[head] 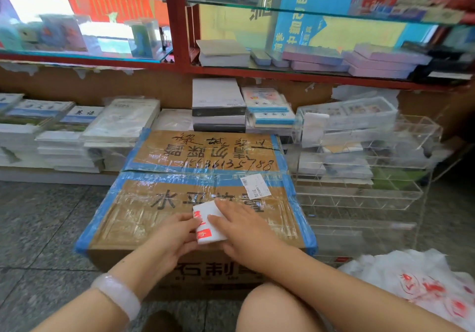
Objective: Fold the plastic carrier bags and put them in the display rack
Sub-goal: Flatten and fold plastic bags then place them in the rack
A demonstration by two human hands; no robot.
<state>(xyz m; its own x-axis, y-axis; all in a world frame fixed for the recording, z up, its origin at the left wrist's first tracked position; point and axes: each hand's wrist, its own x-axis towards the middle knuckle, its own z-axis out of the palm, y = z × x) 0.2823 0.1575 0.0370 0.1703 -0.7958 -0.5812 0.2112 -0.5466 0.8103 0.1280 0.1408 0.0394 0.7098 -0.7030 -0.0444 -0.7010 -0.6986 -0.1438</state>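
A white plastic carrier bag with red print (207, 222), folded into a small flat rectangle, lies on top of a taped cardboard box (154, 210). My left hand (177, 234) pinches its left edge with curled fingers. My right hand (241, 226) lies flat across the bag's right side with straight fingers pressing it down. A clear acrylic display rack (359, 192) with several compartments stands to the right of the box. A folded white bag (312, 128) stands in its upper left slot. A loose heap of white bags with red print (421, 280) lies on the floor at the lower right.
Stacks of notebooks and wrapped books (84, 136) line a low ledge behind the box. A red-framed glass shelf (180, 23) holds stationery above. Grey tiled floor (43, 223) stretches to the left. My bare knee (272, 308) is in front of the box.
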